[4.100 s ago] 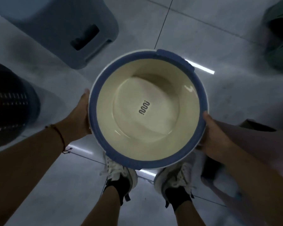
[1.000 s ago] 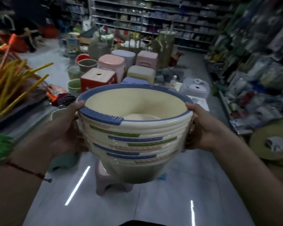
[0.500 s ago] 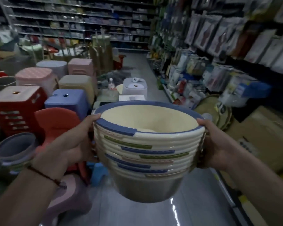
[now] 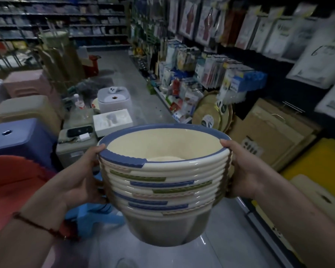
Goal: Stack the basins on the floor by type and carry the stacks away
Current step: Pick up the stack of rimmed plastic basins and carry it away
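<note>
A stack of several nested cream basins (image 4: 161, 182) with blue, green and pink rim grips hangs in front of me at chest height, above the floor. The top basin has a blue rim and a cream inside. My left hand (image 4: 81, 176) grips the stack's left side, thumb over the rim. My right hand (image 4: 242, 171) grips the right side the same way. The stack's lowest basin shows a plain grey wall.
Plastic stools stand at the left: a blue one (image 4: 21, 140), a red one (image 4: 14, 182), beige and pink ones behind. A shelf of packaged goods (image 4: 211, 74) and cardboard boxes (image 4: 269, 136) line the right. A grey tiled aisle (image 4: 124, 78) runs ahead between them.
Since four seconds ago the stack has come up from over my feet to chest height. In the last second the view has swung right, toward the aisle and the right-hand shelves.
</note>
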